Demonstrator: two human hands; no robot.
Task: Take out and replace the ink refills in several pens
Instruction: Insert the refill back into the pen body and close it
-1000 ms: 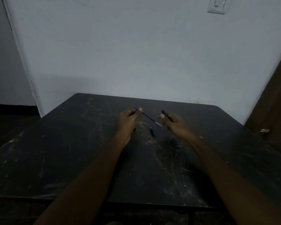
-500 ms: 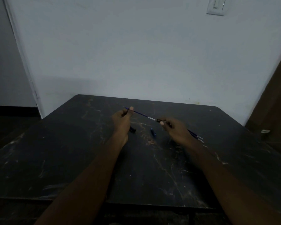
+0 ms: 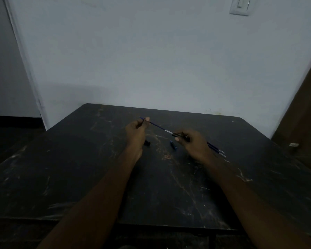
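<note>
Your left hand (image 3: 135, 131) is raised just above the dark, scratched table (image 3: 79, 168), with thumb and fingers pinching a thin blue ink refill (image 3: 158, 126) close to its far end, so a short stub sticks out beyond your thumb. The refill slants down and to your right, and its pale tip end meets the mouth of a black pen barrel (image 3: 178, 135). The light is too dim to tell whether the tip is already inside the barrel or only touching its opening. Your right hand (image 3: 196, 144) grips that barrel, fingers curled round it and thumb underneath, and most of the barrel is hidden in the hand. Between your two hands, two small parts lie on the table: a short black piece (image 3: 147, 143) just beside your left wrist and a small blue piece (image 3: 173, 145) just below the barrel's open end. Behind your right hand, a few spare refills (image 3: 216, 150) lie side by side on the table, their pale tips pointing toward the right edge. A light switch (image 3: 240, 5) sits high on the pale wall beyond the table.
</note>
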